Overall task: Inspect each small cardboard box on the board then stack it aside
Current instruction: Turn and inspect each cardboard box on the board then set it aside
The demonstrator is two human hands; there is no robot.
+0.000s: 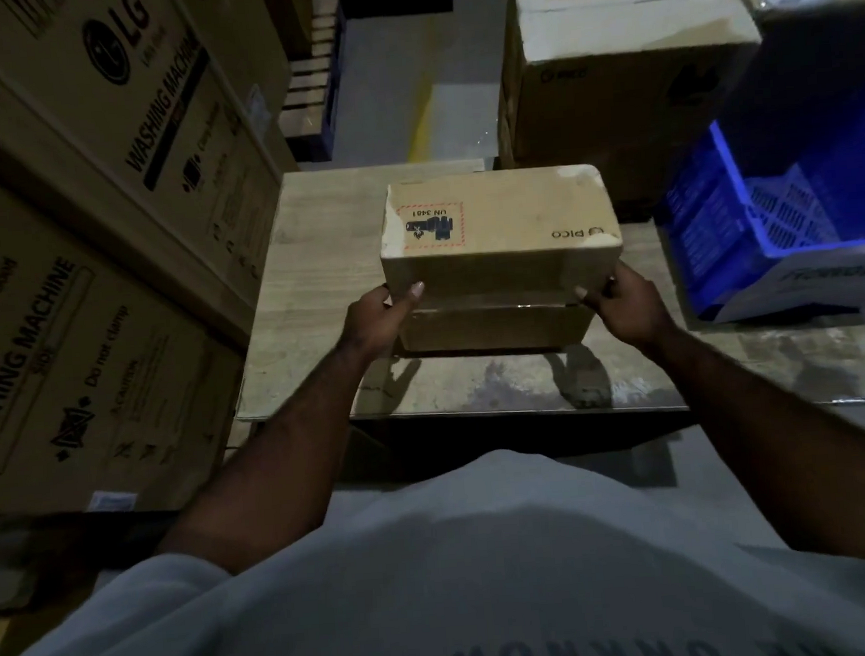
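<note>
A small brown cardboard box (500, 225) with a red-bordered UN 3481 label and a PICO mark is held over the wooden board (316, 305), its labelled face up and tilted toward me. My left hand (376, 321) grips its near left corner, thumb on the front face. My right hand (623, 304) grips the near right corner the same way. The taped front face (492, 326) shows between my hands. Shadows of both hands fall on the board just below.
Large LG washing machine cartons (83, 260) wall off the left side. A big brown carton (622, 68) stands at the back right. A blue plastic crate (770, 212) sits on the right, with a white box (801, 286) against it. Floor with a pallet (317, 95) lies beyond.
</note>
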